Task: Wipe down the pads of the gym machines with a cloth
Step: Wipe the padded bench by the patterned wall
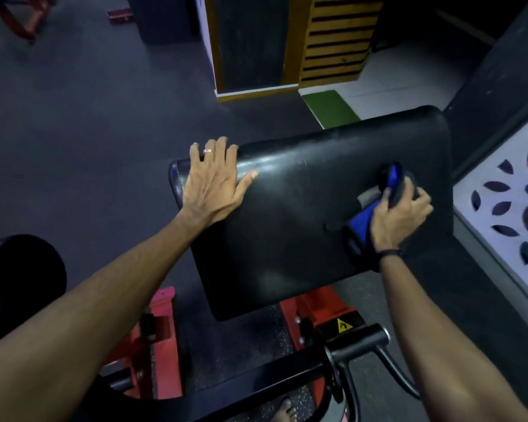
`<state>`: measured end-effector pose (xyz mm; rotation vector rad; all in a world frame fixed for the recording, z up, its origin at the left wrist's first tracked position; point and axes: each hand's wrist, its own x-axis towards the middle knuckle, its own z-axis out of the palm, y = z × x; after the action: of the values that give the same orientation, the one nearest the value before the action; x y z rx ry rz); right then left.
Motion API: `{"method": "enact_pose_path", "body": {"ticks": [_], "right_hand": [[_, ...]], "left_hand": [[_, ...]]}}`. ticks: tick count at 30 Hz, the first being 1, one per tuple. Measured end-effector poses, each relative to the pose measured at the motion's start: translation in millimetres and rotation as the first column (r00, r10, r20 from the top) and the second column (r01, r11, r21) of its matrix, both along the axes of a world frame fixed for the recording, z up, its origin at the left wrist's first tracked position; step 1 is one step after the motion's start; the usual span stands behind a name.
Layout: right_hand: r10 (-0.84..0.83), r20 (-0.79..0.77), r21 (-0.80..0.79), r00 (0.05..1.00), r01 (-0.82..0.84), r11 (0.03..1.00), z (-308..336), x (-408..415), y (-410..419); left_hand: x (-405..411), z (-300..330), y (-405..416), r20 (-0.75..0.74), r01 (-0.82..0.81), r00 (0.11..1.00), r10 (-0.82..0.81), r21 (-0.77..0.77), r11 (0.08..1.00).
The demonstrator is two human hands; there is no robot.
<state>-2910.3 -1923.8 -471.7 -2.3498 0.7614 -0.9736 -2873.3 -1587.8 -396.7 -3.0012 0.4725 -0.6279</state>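
Dim gym floor (89, 117). Left hand (214, 184) flat, fingers straight, steadying pad (302, 223) at far-left corner. Right hand (400, 214) grips cloth (361, 220) near pad's right edge. Suggest overlapping strokes, firm even pressure, covering edges.

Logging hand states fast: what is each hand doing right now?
Left hand: open, flat on the black pad.
Right hand: gripping the blue cloth against the pad.

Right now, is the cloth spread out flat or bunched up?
Bunched up. The right hand grips the blue and grey cloth in folds against the black pad, and loose ends stick out past the fingers.
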Motion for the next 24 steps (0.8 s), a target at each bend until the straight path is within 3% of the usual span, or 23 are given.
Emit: {"method": "enact_pose_path", "body": {"ticks": [3,6,8,10,13,19,22,24], "right_hand": [[-0.035,0.06,-0.065,0.998,0.039,0.997,39,23,70],[0.298,0.031,-0.265,0.954,-0.28,0.923,40,-3,182],[0.5,-0.025,-0.262,0.865,-0.489,0.832,25,-37,241],[0.642,-0.046,-0.253,0.766,-0.631,0.734,12,-53,244],[0.749,-0.127,-0.397,0.65,-0.726,0.562,2,-45,173],[0.405,0.043,-0.229,0.913,-0.385,0.894,19,-5,67],[0.255,0.094,-0.149,0.962,-0.24,0.959,24,-2,91],[0.353,0.089,-0.211,0.931,-0.328,0.921,20,-18,137]], "left_hand": [[1,3,-2,-0.005,0.025,1.0,-0.025,-0.06,0.998],[-1,7,0,0.037,0.105,0.994,-0.1,-0.225,0.969],[-6,8,6,0.076,0.18,0.984,-0.163,-0.358,0.916],[-13,6,12,0.086,0.22,0.975,-0.203,-0.414,0.883],[-14,6,20,0.067,0.17,0.985,-0.156,-0.439,0.882],[-6,2,34,0.108,0.012,0.993,0.051,-0.521,0.853],[-7,-5,29,0.13,0.044,0.99,0.046,-0.614,0.788],[-6,-5,30,0.115,0.027,0.989,0.09,-0.753,0.658]]}}
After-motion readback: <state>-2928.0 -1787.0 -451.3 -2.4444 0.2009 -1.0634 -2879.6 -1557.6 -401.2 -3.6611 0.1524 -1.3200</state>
